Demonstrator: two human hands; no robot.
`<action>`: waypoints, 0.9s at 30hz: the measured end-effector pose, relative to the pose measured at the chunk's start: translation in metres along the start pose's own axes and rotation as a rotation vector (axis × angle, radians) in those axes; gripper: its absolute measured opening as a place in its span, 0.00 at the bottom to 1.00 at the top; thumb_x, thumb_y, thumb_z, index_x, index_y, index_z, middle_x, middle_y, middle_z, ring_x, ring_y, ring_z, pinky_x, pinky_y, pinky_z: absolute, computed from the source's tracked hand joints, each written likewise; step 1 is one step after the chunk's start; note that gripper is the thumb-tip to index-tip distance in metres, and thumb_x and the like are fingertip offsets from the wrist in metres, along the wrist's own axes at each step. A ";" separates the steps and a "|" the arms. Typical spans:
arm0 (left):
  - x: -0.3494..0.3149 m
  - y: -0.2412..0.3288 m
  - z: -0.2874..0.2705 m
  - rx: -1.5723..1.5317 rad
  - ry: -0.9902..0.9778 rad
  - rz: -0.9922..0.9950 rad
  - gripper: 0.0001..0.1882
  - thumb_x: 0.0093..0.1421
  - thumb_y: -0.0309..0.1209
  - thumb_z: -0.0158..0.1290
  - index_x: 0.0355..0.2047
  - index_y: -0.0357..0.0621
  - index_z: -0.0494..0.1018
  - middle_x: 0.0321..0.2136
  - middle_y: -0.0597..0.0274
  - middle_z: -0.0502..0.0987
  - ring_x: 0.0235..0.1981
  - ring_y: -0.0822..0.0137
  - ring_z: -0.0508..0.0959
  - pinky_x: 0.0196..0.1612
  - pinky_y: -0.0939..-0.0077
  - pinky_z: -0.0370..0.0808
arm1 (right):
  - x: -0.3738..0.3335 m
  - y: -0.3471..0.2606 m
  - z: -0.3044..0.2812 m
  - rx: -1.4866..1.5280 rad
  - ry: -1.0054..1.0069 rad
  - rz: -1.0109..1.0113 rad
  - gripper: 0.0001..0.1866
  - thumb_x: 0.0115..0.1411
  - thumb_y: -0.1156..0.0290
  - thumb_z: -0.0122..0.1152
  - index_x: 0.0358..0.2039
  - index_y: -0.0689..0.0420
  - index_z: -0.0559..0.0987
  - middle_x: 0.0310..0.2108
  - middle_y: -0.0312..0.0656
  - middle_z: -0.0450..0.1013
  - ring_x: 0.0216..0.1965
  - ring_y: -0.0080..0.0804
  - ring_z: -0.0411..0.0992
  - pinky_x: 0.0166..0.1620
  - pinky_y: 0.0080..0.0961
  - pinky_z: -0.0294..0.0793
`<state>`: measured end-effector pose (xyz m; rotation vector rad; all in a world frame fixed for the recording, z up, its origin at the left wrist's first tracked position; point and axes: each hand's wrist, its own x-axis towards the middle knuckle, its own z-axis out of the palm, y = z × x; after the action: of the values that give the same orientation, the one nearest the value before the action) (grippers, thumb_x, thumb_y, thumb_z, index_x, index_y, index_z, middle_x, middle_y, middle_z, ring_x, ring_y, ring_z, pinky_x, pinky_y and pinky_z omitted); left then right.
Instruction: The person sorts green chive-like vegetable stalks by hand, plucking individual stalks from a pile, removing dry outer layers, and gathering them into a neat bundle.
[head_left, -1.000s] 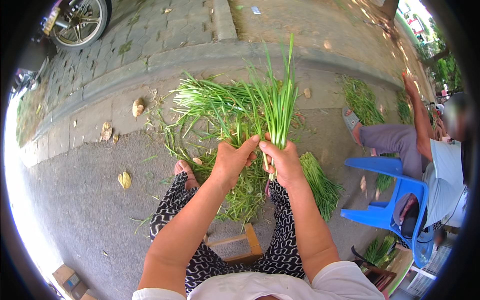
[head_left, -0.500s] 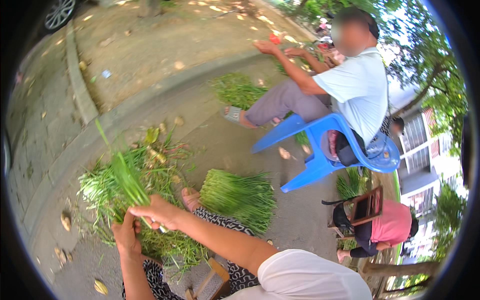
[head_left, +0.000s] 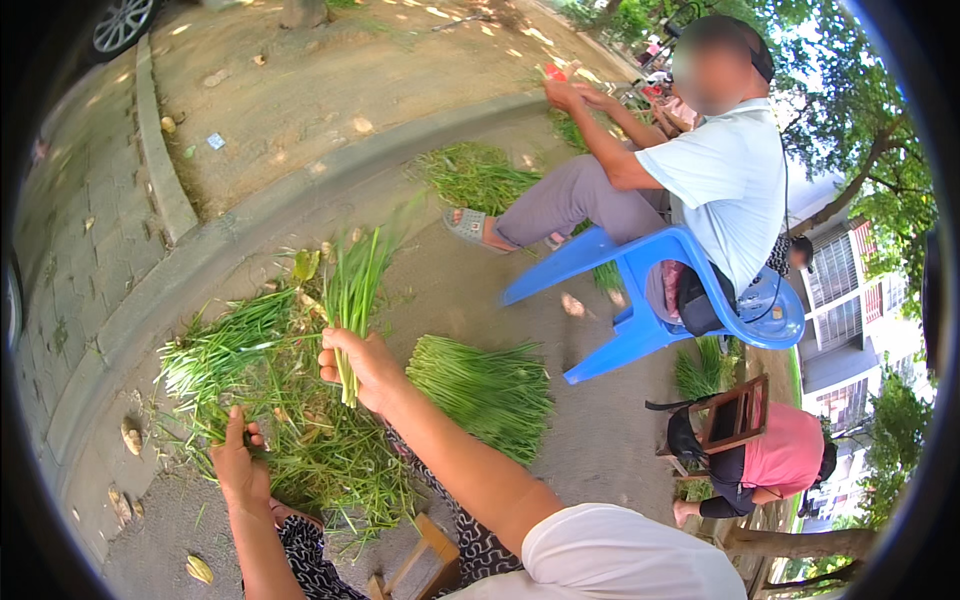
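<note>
My right hand (head_left: 366,372) is closed round a bunch of green chives (head_left: 357,270), the pale cut ends below the fist and the leaf tips pointing away, blurred. My left hand (head_left: 240,462) is at the near left, over the edge of the scattered trimmings (head_left: 335,460). Its fingers are curled with the thumb up, and what they hold, if anything, I cannot make out. Beyond it lies a loose heap of untidy chives (head_left: 220,345). To the right of my right forearm, a neat pile of chives (head_left: 480,390) rests on the ground.
A person on a blue plastic chair (head_left: 640,290) sits at the far right, with another pile of greens (head_left: 475,178) by the sandals. Farther right, someone in a pink top (head_left: 785,452) sits near a wooden chair (head_left: 735,415). A curb (head_left: 290,190) curves along the far side.
My right hand has moved right and away from my left hand, carrying the bunch of chives. My left hand has shifted slightly left. The seated person's hands have risen a little.
</note>
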<state>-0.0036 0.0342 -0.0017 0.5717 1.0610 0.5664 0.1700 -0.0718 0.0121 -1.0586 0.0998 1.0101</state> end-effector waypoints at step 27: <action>0.009 0.023 -0.019 -0.597 -0.330 -0.106 0.07 0.64 0.33 0.38 0.37 0.45 0.63 0.27 0.70 0.70 0.12 0.80 0.56 0.14 0.88 0.54 | -0.018 0.019 0.024 -0.306 -0.142 0.163 0.12 0.47 0.73 0.63 0.30 0.55 0.69 0.17 0.31 0.63 0.14 0.16 0.60 0.14 0.14 0.60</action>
<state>-0.0209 0.0598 0.0011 0.0750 0.5622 0.6343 0.1369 -0.0633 0.0211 -1.2668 -0.0885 1.2728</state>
